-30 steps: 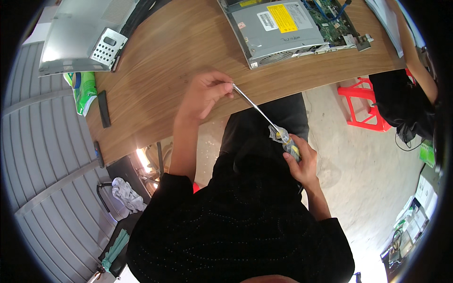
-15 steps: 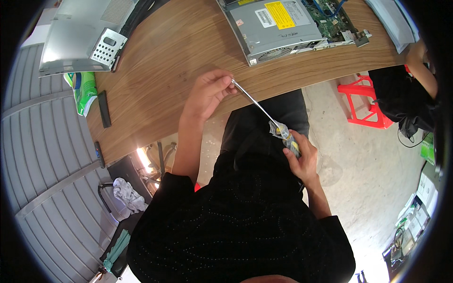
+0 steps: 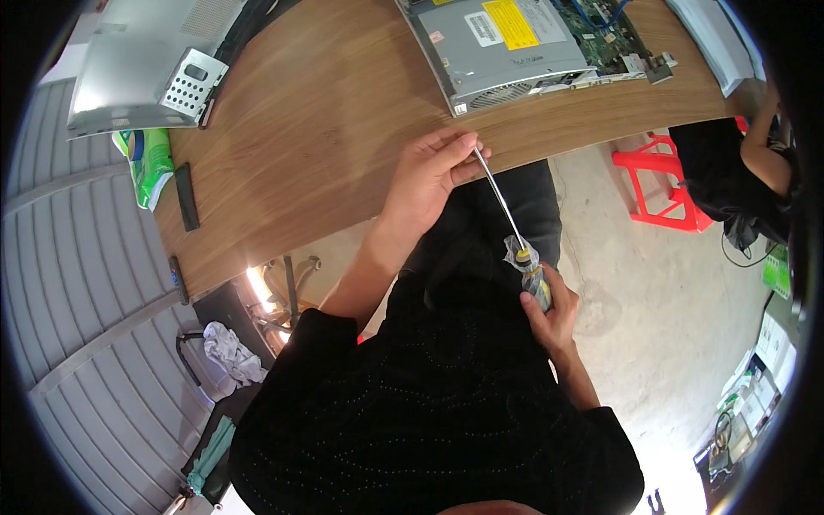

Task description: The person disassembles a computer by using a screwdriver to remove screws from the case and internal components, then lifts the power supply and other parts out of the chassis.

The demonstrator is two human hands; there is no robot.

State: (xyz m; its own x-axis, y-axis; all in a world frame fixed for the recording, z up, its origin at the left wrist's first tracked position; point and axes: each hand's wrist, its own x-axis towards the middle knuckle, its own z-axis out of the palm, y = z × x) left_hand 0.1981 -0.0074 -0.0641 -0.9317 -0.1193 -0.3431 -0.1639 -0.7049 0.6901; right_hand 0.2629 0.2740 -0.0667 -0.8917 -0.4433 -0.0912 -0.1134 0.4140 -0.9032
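A long screwdriver [image 3: 500, 202] lies slantwise between my two hands, over my lap near the table edge. Its yellow-and-dark handle is wrapped in clear crinkled plastic. My right hand [image 3: 560, 311] is closed round the wrapped handle. At the upper end of the bare metal shaft, the thumb and fingers of my left hand [image 3: 433, 172] pinch the tip, which they partly hide. Beyond my hands on the table stands an opened computer case [image 3: 506, 64], with a grey metal drive unit bearing a yellow label and a green circuit board [image 3: 605, 43] exposed.
A silver metal cover [image 3: 129, 77] rests at the table's far left, near a green packet [image 3: 154, 167] and a black bar-shaped object [image 3: 186, 197]. A red stool [image 3: 657, 184] stands on the right, beside another person [image 3: 721, 163]. White folded material [image 3: 708, 43] lies at the far right.
My left hand has moved right with the shaft's tip, so the screwdriver now stands steeper. My right hand and the handle have shifted slightly toward me. The other person's arm has moved a little.
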